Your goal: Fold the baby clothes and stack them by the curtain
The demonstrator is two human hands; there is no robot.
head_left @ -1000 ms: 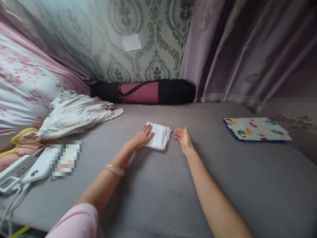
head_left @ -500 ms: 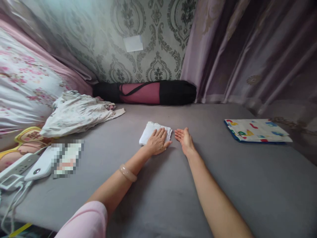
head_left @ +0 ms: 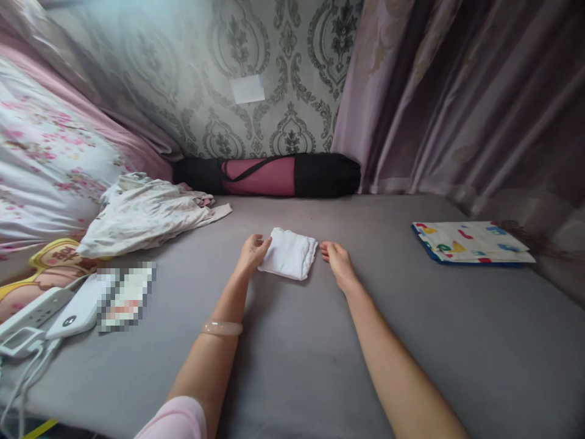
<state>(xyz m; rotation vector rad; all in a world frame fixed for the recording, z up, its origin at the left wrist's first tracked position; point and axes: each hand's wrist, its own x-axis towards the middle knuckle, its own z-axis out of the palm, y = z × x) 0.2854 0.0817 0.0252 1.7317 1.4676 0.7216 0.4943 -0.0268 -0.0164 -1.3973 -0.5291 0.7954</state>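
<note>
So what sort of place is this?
Probably a bedroom: the broad grey surface looks like a sheeted bed, there seems to be floral bedding on the left, and a long curtain hangs on the right.

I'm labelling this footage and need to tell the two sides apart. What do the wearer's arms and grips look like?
The left arm has a pale pink sleeve and a pale, glossy bangle below it. The left grip is gloveless, with dark marks on its back too small to make out. The right arm shows no sleeve or bangle; the right grip is gloveless too.
</note>
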